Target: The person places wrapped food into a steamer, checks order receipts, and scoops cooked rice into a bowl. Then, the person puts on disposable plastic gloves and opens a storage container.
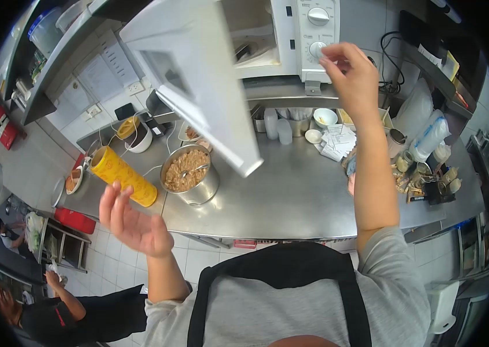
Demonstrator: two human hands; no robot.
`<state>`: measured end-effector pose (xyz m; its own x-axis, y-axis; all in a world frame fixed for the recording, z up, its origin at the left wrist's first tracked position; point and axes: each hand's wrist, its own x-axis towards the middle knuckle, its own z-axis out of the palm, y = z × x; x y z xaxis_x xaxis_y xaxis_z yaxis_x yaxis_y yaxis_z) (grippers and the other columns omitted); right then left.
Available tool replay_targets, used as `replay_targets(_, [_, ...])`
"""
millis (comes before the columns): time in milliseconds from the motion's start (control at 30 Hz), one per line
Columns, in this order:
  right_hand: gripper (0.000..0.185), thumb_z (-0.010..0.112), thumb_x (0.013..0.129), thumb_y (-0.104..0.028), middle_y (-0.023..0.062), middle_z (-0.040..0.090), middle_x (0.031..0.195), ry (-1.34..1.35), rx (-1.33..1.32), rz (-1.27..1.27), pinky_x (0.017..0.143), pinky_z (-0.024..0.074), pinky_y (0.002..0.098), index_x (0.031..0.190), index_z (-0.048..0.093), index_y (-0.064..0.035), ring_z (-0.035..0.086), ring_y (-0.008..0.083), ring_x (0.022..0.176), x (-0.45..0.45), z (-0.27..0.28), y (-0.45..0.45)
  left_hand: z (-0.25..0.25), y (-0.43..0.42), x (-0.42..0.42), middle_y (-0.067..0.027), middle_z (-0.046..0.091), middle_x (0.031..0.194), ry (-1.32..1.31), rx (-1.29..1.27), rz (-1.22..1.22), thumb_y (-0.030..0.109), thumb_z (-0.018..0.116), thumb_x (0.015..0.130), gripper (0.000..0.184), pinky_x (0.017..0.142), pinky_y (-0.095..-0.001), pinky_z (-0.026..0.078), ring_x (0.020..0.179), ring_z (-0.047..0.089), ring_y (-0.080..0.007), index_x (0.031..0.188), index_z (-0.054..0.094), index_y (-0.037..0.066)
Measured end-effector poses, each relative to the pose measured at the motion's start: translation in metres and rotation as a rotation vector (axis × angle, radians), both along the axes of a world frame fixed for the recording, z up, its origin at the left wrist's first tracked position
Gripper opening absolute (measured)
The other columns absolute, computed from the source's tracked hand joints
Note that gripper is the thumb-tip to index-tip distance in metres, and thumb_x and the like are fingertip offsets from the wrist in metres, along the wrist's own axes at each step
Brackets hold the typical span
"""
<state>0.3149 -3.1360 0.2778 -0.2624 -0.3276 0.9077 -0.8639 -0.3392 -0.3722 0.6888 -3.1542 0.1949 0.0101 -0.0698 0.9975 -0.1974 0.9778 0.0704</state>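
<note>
My right hand is raised to the control panel of a white microwave oven. Its fingers are pinched at the right edge of the lower knob, partly covering it. The microwave door stands swung open to the left, showing part of the cavity. My left hand is held palm up over the counter's front edge, fingers apart and holding nothing. Nearest to it is a yellow patterned cylinder. Beside that, a metal pot holds a brown chunky food with a spoon in it.
Under the microwave stand a white bowl, plastic cups and paper slips. Jars and packets crowd the right of the steel counter. A co-worker in dark clothes stands at lower left; another person is farther back.
</note>
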Motion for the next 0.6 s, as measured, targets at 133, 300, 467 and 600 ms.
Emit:
replay_targets(133, [0.011, 0.064, 0.076, -0.007, 0.0101, 0.063, 0.077, 0.254, 0.066, 0.196, 0.066, 0.0484, 0.0315, 0.086, 0.062, -0.0051, 0.061, 0.0235, 0.071, 0.036, 0.038, -0.045, -0.013, 0.009, 0.022, -0.0215, 0.031, 0.137, -0.126, 0.003, -0.058, 0.021, 0.065, 0.079, 0.068, 0.095, -0.0404, 0.040, 0.123, 0.039, -0.0353, 0.134, 0.032, -0.001])
replay_targets(300, [0.013, 0.064, 0.077, -0.007, 0.0118, 0.066, 0.083, 0.433, 0.301, 0.054, 0.071, 0.0504, 0.0288, 0.090, 0.063, -0.0032, 0.064, 0.0228, 0.077, 0.052, 0.067, -0.154, -0.038, 0.011, 0.045, -0.0156, 0.022, 0.147, 0.002, 0.321, 0.002, -0.001, 0.059, 0.079, 0.076, 0.106, -0.0366, 0.027, 0.131, 0.031, -0.0255, 0.142, 0.015, -0.002])
replay_targets(467, [0.013, 0.062, 0.083, -0.012, 0.0093, 0.067, 0.087, 0.124, 0.064, 0.287, 0.073, 0.0503, 0.0283, 0.092, 0.065, -0.0028, 0.064, 0.0184, 0.080, 0.076, 0.052, -0.120, -0.052, 0.008, 0.043, -0.0222, 0.025, 0.144, -0.006, 0.302, -0.029, -0.003, 0.066, 0.072, 0.082, 0.106, -0.0395, 0.028, 0.131, 0.031, -0.0306, 0.140, 0.020, -0.005])
replay_targets(600, [0.034, 0.047, 0.095, -0.027, 0.0103, 0.063, 0.096, -0.546, 0.010, 0.924, 0.073, 0.0488, 0.0300, 0.109, 0.058, 0.0016, 0.060, 0.0172, 0.087, 0.071, -0.028, -0.032, -0.021, 0.000, -0.028, -0.0221, 0.049, 0.127, -0.490, 0.159, -0.061, 0.014, 0.074, 0.067, 0.059, 0.095, -0.0441, 0.042, 0.114, 0.050, -0.0394, 0.120, 0.054, 0.001])
